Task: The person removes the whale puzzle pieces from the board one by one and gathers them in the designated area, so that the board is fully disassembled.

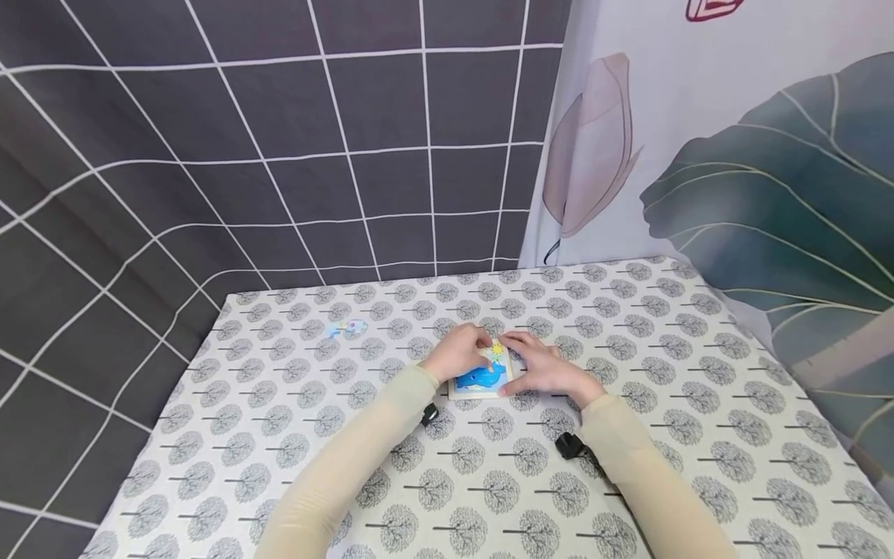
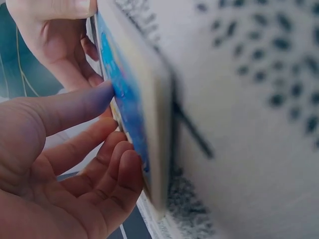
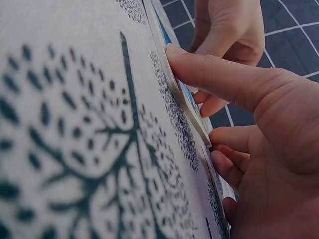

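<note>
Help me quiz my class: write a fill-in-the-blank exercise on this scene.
1. The sun on the picture board is ____.
2. The tablecloth is printed with ____.
3. In the head view, the loose pale-blue piece lies to the board's ____.
4. There, the right grip is at the board's ____ side.
Missing words: yellow; trees; left; right.

The picture board (image 1: 480,379) lies on the tablecloth (image 1: 524,497) (a small cutout (image 1: 353,327) behind it, leftward).

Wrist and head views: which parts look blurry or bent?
Head view: mostly sharp, though the white lines on the dark backdrop curve, lens or folds, I can't tell; left wrist view: the near edge of the picture board and the tablecloth blur, the left hand is clearer; right wrist view: dimmer than the head view, nearest tablecloth print soft.
</note>
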`<state>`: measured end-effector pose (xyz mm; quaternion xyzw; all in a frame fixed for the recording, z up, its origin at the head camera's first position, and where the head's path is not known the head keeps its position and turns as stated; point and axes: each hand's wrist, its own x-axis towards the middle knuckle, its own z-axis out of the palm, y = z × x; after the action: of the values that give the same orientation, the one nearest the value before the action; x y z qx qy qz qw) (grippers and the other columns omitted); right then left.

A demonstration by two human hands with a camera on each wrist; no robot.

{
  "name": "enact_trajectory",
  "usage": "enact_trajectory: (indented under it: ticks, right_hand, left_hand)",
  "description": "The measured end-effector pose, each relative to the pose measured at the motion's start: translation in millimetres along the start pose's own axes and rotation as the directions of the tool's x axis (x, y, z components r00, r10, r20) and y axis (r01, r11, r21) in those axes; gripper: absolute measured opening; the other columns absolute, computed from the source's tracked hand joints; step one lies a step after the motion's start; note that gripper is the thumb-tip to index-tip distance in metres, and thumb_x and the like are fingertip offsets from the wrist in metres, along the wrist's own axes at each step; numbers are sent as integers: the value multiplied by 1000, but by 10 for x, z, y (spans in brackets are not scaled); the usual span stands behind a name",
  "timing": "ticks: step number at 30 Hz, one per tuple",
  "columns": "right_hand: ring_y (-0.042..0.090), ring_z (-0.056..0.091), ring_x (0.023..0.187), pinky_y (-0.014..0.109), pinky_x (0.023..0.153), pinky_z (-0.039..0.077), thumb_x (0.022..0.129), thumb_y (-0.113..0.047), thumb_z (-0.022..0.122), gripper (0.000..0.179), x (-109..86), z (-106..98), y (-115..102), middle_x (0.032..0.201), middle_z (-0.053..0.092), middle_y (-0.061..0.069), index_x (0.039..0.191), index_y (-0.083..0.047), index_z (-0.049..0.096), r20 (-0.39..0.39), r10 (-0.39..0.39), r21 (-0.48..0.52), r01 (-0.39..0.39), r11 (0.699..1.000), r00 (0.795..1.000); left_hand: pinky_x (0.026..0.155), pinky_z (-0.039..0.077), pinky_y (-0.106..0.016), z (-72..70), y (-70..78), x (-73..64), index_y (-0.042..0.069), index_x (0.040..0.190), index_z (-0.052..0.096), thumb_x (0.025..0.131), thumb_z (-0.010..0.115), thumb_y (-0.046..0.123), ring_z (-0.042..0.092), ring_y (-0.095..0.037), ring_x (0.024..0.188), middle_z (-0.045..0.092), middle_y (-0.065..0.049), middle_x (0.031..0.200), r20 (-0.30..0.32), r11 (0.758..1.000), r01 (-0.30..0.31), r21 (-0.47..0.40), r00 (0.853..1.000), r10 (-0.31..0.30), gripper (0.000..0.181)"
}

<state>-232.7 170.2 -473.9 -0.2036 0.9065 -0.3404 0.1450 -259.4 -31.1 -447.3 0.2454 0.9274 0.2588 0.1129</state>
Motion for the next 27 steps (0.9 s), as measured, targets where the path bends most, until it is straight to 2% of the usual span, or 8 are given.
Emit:
enact_trajectory:
  ticks: [6, 14, 18, 23, 27]
  right_hand:
    - [44, 26, 146, 79, 109, 3, 72, -40, 88, 105, 3, 8, 5, 161, 28, 16, 155, -4, 34, 3, 0, -23, 0, 1000, 1000]
    - [42, 22, 147, 78, 109, 3, 72, -38, 88, 107, 10, -35, -16, 162, 25, 18, 155, -1, 32, 12, -13, 12, 13, 1000, 1000]
    - [42, 22, 147, 77, 110, 4, 71, -39, 88, 108, 31, -49, -24, 161, 25, 18, 155, -1, 32, 20, -16, 10, 16, 1000, 1000]
    - [41, 21, 148, 78, 110, 2, 72, -39, 88, 108, 35, -45, -19, 162, 24, 17, 156, -2, 31, 33, -6, 7, 6, 1000, 999]
    - [42, 21, 148, 79, 108, -1, 72, -38, 88, 108, 18, -52, -20, 162, 24, 16, 156, -3, 31, 28, 8, 8, -9, 1000, 1000]
  left_hand:
    - [94, 50, -31, -42, 30, 49, 1, 117, 69, 82, 82, 12, 62, -19, 99, 69, -8, 108, 58, 1000, 29, -6, 998, -28, 39]
    - [89, 51, -28, -104, -6, 146, 0, 115, 66, 79, 84, 10, 59, -17, 93, 65, -5, 103, 120, 992, 76, -101, 991, -63, 41]
    - [87, 49, -26, -138, -40, 184, 3, 114, 66, 78, 85, 11, 56, -16, 92, 62, -3, 101, 149, 989, 94, -118, 986, -76, 42]
    - [83, 48, -26, -144, -75, 201, 5, 113, 65, 78, 86, 13, 54, -15, 89, 60, -3, 99, 172, 988, 101, -118, 982, -80, 42]
    - [86, 48, -27, -136, -78, 209, 5, 114, 64, 79, 85, 13, 54, -16, 91, 60, -3, 100, 177, 988, 94, -122, 982, -71, 42]
